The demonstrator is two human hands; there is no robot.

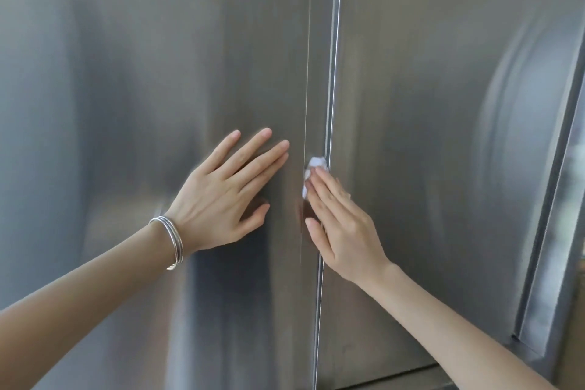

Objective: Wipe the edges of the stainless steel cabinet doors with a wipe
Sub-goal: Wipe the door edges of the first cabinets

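Forearms reach up from the bottom corners of the view toward the seam [329, 104] where the two stainless steel doors meet, and that seam is the landmark for everything else. Just left of it, the left hand [221, 196] lies flat on the left door [126, 104], fingers spread wide and holding nothing, with thin silver bangles [172, 241] at the wrist; it looks to be steadying the door. On the seam itself, the right hand [342, 225] has its fingers laid straight and close together, pressing a small crumpled white wipe [313, 168] against the left door's inner edge strip; the wipe peeks out above and left of the fingertips.

As for progress, the wipe sits roughly at mid-height of the visible seam, so the job looks to be in the middle of a pass along this central edge. No clear line between cleaned and uncleaned metal can be made out, so which part is finished cannot be told. The outer and bottom edges likely remain.

Beyond the hands, the brushed steel is dull grey with soft vertical streaks and blurry reflections. Right of the seam, the right door [427, 136] runs to a folded outer edge [554, 199] well away, and its bottom edge shows lower down. Hardly anything of the room beyond shows.
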